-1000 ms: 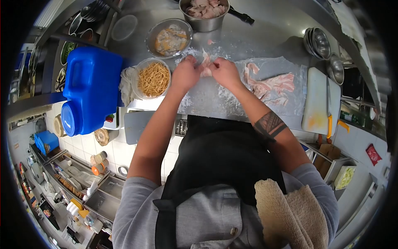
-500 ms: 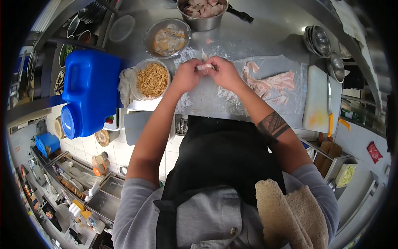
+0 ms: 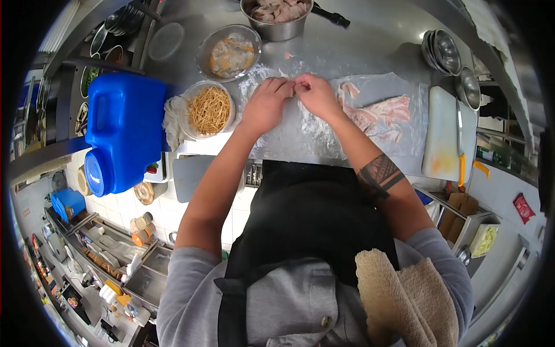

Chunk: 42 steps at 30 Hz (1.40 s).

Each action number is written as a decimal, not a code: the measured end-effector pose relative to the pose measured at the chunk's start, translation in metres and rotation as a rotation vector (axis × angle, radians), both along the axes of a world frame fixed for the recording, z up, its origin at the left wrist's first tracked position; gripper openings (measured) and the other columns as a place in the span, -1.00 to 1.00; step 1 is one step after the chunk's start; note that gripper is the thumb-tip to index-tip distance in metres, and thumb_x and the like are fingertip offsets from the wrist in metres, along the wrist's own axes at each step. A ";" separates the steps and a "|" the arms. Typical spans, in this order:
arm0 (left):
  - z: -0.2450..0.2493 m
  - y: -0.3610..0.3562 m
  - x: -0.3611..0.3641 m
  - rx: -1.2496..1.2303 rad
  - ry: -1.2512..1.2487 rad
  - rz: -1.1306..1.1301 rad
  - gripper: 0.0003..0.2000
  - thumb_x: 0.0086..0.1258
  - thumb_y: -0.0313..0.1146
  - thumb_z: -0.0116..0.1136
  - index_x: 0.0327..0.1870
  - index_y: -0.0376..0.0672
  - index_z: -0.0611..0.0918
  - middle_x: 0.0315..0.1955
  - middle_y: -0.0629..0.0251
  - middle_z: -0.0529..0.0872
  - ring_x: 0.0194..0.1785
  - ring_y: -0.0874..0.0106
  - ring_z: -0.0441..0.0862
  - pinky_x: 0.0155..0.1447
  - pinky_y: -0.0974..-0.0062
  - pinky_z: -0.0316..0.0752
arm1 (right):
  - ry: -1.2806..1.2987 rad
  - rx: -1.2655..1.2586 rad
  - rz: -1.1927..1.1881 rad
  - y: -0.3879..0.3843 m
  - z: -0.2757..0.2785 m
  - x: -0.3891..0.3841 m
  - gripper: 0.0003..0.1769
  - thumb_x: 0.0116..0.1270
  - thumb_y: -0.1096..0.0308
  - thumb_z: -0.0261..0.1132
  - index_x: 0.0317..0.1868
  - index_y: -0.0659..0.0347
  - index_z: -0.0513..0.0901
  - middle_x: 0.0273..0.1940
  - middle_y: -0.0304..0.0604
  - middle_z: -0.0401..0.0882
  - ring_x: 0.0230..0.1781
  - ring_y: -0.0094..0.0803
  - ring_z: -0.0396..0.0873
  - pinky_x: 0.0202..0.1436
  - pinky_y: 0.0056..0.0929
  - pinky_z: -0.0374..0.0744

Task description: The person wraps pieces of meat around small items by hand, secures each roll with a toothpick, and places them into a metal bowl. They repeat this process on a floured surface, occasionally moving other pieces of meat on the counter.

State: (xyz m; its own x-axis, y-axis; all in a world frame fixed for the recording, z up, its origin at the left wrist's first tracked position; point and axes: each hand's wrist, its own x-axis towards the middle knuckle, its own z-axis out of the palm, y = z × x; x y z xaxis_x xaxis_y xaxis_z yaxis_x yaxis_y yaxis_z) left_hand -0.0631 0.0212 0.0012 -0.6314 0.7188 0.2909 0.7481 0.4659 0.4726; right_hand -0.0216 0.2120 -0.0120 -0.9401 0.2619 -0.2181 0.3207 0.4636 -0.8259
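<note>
My left hand (image 3: 267, 105) is palm down low over the floured steel counter (image 3: 277, 136), its fingers bent and held together. Close against its fingertips, my right hand (image 3: 316, 97) has thumb and fingers pinched. Whatever lies between or under the fingers is hidden. White flour (image 3: 254, 81) is smeared around both hands. To the right, strips of raw, fatty meat (image 3: 384, 115) lie on a clear plastic sheet (image 3: 370, 92). A bowl of floured pieces in yellowish liquid (image 3: 231, 55) stands beyond my left hand. Nearer to it is a tub of wooden sticks (image 3: 209, 111).
A steel pot (image 3: 276, 26) of raw meat stands at the back. A blue jug (image 3: 124, 127) and a crumpled cloth (image 3: 175, 118) are on the left. On the right are metal bowls (image 3: 445, 55), a cutting board (image 3: 439, 133) and an orange-handled knife (image 3: 461, 165).
Both hands held a pale strip of raw meat between their fingertips; it is now hidden. My left hand has turned palm down, and my right fingers have closed into a pinch beside it.
</note>
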 end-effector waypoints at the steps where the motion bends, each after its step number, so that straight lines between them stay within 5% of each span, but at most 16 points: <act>1: -0.006 0.002 -0.003 0.012 -0.052 0.022 -0.61 0.37 -0.52 0.34 0.23 -0.21 0.69 0.22 -0.01 0.72 0.32 -0.01 0.64 0.39 0.10 0.56 | 0.039 -0.051 0.019 0.001 -0.002 0.002 -0.72 0.46 0.30 0.39 0.10 0.20 0.80 -0.08 0.07 0.86 -0.09 -0.05 0.82 0.09 -0.18 0.72; 6: -0.012 0.008 0.002 0.168 -0.320 0.244 -0.64 0.50 -0.54 0.32 0.29 -0.27 0.64 0.16 0.03 0.77 0.21 0.09 0.74 0.30 0.18 0.64 | 0.187 -0.129 0.112 0.007 -0.004 0.012 -0.66 0.42 0.34 0.50 0.16 0.23 0.79 0.00 -0.06 0.86 -0.08 -0.22 0.81 0.12 -0.28 0.73; 8: -0.009 0.007 0.003 0.509 -1.001 0.311 -0.70 0.68 -0.42 0.24 0.31 -0.35 0.61 0.14 0.10 0.79 0.17 0.27 0.77 0.26 0.29 0.68 | 0.227 -0.086 0.125 0.007 -0.002 0.015 -0.64 0.42 0.34 0.53 0.17 0.24 0.78 0.01 -0.12 0.85 -0.09 -0.28 0.80 0.12 -0.31 0.73; 9: -0.005 0.004 0.007 0.511 -0.997 0.309 -0.70 0.68 -0.42 0.24 0.31 -0.35 0.61 0.14 0.10 0.79 0.17 0.27 0.77 0.26 0.29 0.68 | 0.220 -0.219 0.120 0.007 0.002 0.016 -0.65 0.43 0.36 0.53 0.16 0.27 0.76 0.00 -0.16 0.83 -0.10 -0.35 0.78 0.10 -0.36 0.72; 11: 0.004 -0.003 0.016 0.848 -1.421 0.260 -0.70 0.77 -0.34 0.14 0.30 -0.39 0.60 0.14 0.15 0.78 0.16 0.38 0.76 0.26 0.34 0.70 | 0.219 -0.350 0.122 0.005 0.009 0.015 -0.67 0.45 0.38 0.53 0.15 0.30 0.75 -0.01 -0.20 0.82 -0.12 -0.43 0.76 0.08 -0.41 0.71; 14: 0.002 -0.011 0.024 0.935 -1.540 0.318 -0.69 0.79 -0.29 0.11 0.31 -0.34 0.62 0.16 0.16 0.78 0.16 0.34 0.76 0.31 0.29 0.70 | 0.174 -0.612 0.140 -0.001 0.019 0.017 -0.74 0.47 0.46 0.51 0.10 0.31 0.72 -0.08 -0.27 0.77 -0.15 -0.56 0.70 0.00 -0.50 0.70; 20: 0.022 -0.023 0.038 0.814 -1.558 0.246 -0.70 0.79 -0.26 0.11 0.28 -0.30 0.63 0.07 0.25 0.77 0.09 0.42 0.72 0.17 0.37 0.63 | 0.100 -0.512 0.172 -0.023 0.043 0.025 -0.78 0.44 0.54 0.51 0.03 0.32 0.69 -0.15 -0.30 0.72 -0.19 -0.64 0.66 -0.09 -0.56 0.68; 26: 0.019 -0.052 0.050 1.112 -1.773 0.053 -0.72 0.78 -0.23 0.13 0.24 -0.25 0.66 -0.02 0.34 0.76 0.00 0.52 0.68 0.08 0.48 0.60 | 0.054 -0.470 0.246 -0.021 0.049 0.035 -0.76 0.41 0.52 0.52 0.02 0.31 0.69 -0.16 -0.30 0.72 -0.20 -0.62 0.66 -0.12 -0.53 0.68; 31: 0.015 -0.067 0.077 1.034 -1.677 0.200 -0.70 0.79 -0.18 0.13 0.25 -0.21 0.67 0.03 0.35 0.79 0.02 0.52 0.72 0.08 0.48 0.62 | 0.106 -0.094 0.300 -0.014 0.068 0.019 -0.79 0.37 0.44 0.55 -0.04 0.27 0.76 -0.22 -0.30 0.75 -0.23 -0.58 0.66 -0.09 -0.47 0.67; 36: 0.004 -0.077 0.096 0.924 -1.637 0.293 -0.65 0.77 -0.16 0.17 0.34 -0.21 0.64 0.11 0.32 0.80 0.06 0.47 0.78 0.08 0.49 0.63 | 0.206 0.028 0.437 -0.062 0.100 -0.019 -0.86 0.41 0.40 0.54 -0.10 0.24 0.80 -0.18 -0.28 0.75 -0.15 -0.50 0.69 0.00 -0.43 0.65; 38: 0.007 -0.078 0.104 0.944 -1.625 0.282 -0.69 0.74 -0.15 0.22 0.26 -0.18 0.67 0.05 0.36 0.80 0.03 0.52 0.77 0.05 0.52 0.62 | 0.557 0.273 0.688 -0.095 0.104 -0.036 -0.86 0.38 0.37 0.48 -0.11 0.22 0.82 -0.16 -0.16 0.75 -0.02 -0.22 0.71 0.13 -0.23 0.64; 42: 0.015 -0.082 0.114 0.922 -1.589 0.303 -0.74 0.63 -0.25 0.37 0.15 -0.19 0.67 -0.08 0.39 0.79 -0.10 0.58 0.73 -0.05 0.57 0.61 | 0.547 0.390 0.871 -0.147 0.089 -0.072 -0.86 0.35 0.36 0.42 -0.14 0.17 0.84 -0.12 -0.05 0.73 0.09 0.01 0.66 0.25 -0.04 0.60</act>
State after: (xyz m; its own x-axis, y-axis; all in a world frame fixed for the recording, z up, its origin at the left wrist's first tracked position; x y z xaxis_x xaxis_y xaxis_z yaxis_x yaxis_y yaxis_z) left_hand 0.0507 -0.0603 0.0159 -0.7290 0.5221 -0.4428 -0.6418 -0.2963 0.7073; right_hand -0.0931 0.0653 0.0766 -0.7805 -0.5780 0.2381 -0.6080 0.6133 -0.5043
